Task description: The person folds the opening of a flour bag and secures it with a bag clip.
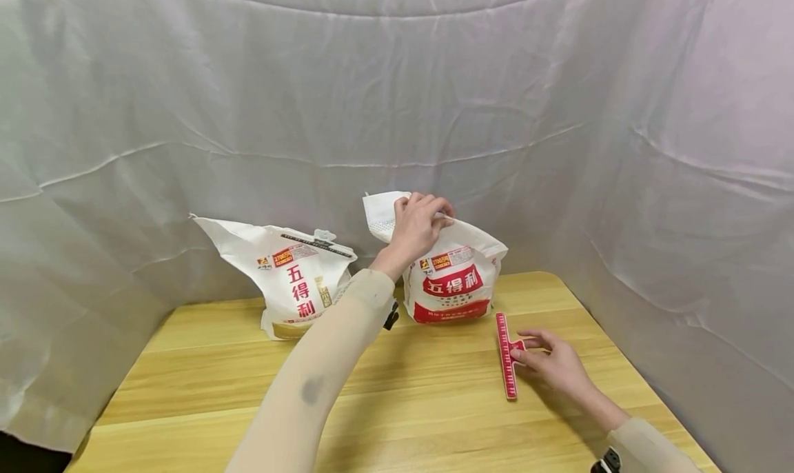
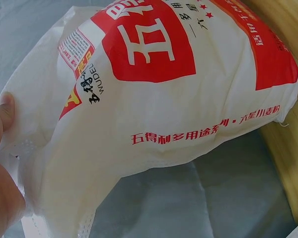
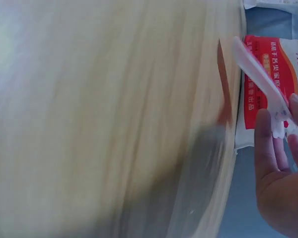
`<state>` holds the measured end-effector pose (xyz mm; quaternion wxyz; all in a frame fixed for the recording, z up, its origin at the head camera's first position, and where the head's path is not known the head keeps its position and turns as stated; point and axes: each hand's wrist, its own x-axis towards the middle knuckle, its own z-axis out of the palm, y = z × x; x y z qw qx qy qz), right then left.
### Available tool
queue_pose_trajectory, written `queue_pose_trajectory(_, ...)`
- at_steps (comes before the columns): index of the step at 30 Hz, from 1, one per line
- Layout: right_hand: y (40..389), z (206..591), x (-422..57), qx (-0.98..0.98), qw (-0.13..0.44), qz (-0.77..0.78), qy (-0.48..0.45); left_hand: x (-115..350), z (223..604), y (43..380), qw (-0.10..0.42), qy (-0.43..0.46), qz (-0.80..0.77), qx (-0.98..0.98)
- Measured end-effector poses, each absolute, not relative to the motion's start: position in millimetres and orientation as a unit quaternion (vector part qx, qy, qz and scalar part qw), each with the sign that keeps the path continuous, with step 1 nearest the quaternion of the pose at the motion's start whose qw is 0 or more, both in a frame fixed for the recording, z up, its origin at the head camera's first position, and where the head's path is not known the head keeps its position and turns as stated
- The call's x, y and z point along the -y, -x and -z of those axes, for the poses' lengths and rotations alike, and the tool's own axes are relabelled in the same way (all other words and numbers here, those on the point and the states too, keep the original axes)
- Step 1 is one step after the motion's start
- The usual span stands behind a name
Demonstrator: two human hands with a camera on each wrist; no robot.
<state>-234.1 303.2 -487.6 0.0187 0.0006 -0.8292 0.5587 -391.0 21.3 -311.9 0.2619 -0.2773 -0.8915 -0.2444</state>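
Observation:
A white flour bag with red print (image 1: 453,287) stands upright towards the back of the table. My left hand (image 1: 420,221) grips its upper edge, with the fingers curled over the folded top; in the left wrist view the thumb presses on the white flap of the bag (image 2: 154,114). Lower right of the bag, my right hand (image 1: 555,363) pinches a red sealing clip (image 1: 505,356) by its handle. From the right wrist, the clip (image 3: 256,74) is seen edge-on, raised off the wood between thumb and fingers.
A second white flour bag (image 1: 273,259) leans at the left, a black-and-clear clip (image 1: 318,244) across its top. Both bags stand on a wooden table (image 1: 434,418) with rounded corners. Grey cloth (image 1: 372,80) hangs behind and along the sides.

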Motion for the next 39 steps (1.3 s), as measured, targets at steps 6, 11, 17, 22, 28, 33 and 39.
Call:
queue_pose_trajectory(6,236.8,480.7,-298.9,0.833,0.041,-0.552,0.007,-21.0,312.2,389.9,0.261,0.277,0.245,0.892)
queue_pose_trajectory(11,240.3,474.4,-296.7,0.823,0.070,-0.564,0.009,-21.1,312.2,389.8,0.261,0.278,0.246,0.891)
queue_pose_trajectory(17,246.7,464.1,-294.9,0.798,0.086,-0.596,0.006,-21.4,311.9,389.0,0.262,0.279,0.248,0.890)
queue_pose_trajectory(22,252.2,452.5,-295.6,0.791,0.087,-0.605,-0.006,-20.9,312.0,388.7,0.261,0.279,0.248,0.890)
queue_pose_trajectory(28,257.4,434.4,-294.9,0.775,0.111,-0.621,-0.036,-20.1,311.5,388.5,0.261,0.277,0.250,0.890)
queue_pose_trajectory(33,261.3,419.6,-295.4,0.783,0.135,-0.604,-0.053,-20.0,312.7,388.9,0.262,0.277,0.249,0.890)
queue_pose_trajectory(39,267.0,403.0,-297.9,0.813,0.157,-0.557,-0.055,-20.4,313.9,389.0,0.266,0.281,0.249,0.888)
